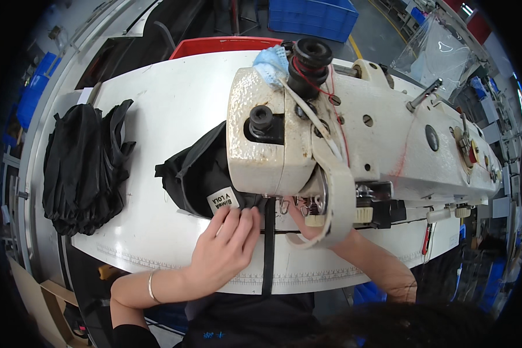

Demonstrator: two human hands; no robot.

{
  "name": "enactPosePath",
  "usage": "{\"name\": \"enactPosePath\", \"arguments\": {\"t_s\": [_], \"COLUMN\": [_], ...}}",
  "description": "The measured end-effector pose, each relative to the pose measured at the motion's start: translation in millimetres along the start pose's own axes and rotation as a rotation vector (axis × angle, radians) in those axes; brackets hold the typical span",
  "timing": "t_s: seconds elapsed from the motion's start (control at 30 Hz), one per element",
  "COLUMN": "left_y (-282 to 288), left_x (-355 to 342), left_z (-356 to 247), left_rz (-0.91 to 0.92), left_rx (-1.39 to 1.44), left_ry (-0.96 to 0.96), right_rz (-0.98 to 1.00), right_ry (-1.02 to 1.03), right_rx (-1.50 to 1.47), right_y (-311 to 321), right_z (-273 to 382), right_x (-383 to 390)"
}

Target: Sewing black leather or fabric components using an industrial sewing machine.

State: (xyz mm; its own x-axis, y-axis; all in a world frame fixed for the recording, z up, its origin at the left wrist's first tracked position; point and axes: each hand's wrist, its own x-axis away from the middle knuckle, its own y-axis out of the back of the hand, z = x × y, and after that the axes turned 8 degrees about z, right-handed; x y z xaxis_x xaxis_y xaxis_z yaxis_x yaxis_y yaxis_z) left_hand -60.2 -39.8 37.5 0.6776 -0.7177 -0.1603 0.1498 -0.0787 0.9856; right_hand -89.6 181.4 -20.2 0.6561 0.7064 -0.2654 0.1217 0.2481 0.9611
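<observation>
My left hand (226, 243), a thin bracelet at its wrist, has its bent fingers closed on the edge of a black fabric piece (185, 177). A white label (223, 199) is on that piece, which lies folded partly under the head of a cream industrial sewing machine (261, 162). My right hand (303, 220) reaches in beside the needle area, its fingers mostly hidden behind the machine's parts and white guard, so what it holds is unclear. A narrow black strip (269, 255) runs from under the machine down over the table's front edge.
A pile of black fabric pieces (81, 168) lies on the left of the white table (145, 249). A red-handled tool (426, 239) is at the right. Behind are a red bin (214, 45) and a blue crate (312, 14). A cardboard box (37, 298) stands low left.
</observation>
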Motion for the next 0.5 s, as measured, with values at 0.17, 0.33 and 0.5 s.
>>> {"name": "enactPosePath", "arguments": {"t_s": [0.17,0.33,0.5], "left_y": [5,5,3], "left_x": [16,-1,-19], "left_z": [3,21,24], "left_rz": [0.023,-0.066,-0.273], "left_rx": [-0.179,0.229,0.168], "left_ry": [0.122,-0.058,-0.102], "right_rz": [0.003,-0.021,-0.114], "right_ry": [0.588,0.598,0.224], "right_rx": [0.272,0.326,-0.018], "right_y": [36,24,3], "right_z": [-2,10,9], "right_x": [-4,-18,-13]}}
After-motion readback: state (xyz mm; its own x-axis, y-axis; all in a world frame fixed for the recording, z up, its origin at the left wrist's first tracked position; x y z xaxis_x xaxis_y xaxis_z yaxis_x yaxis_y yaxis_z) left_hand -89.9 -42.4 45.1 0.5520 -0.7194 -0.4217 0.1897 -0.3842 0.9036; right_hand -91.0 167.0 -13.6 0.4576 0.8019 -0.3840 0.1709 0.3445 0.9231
